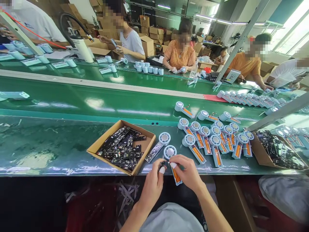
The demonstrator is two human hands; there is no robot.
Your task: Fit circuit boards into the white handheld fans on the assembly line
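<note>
My left hand [154, 178] is closed, pinching a small black circuit board [161, 165] between thumb and fingers. To its right, my right hand [187, 170] is also closed, thumb and forefinger meeting at the neck of a light blue handheld fan [170, 151]. What those fingertips grip, perhaps a thin wire, is too small to make out. The fan's open handle, with an orange strip inside, hangs past the table's front edge. White covers sit on some fingertips of both hands. Just behind lies another fan [164, 138] with a circuit board fitted along its handle.
A cardboard tray [145, 161] of circuit boards stands at left. Several open-handled fans [214, 140] crowd the right, beside another box of boards [262, 158]. A green conveyor [101, 103] runs behind, with a slanted metal post [277, 112] at right. Co-workers sit across the line.
</note>
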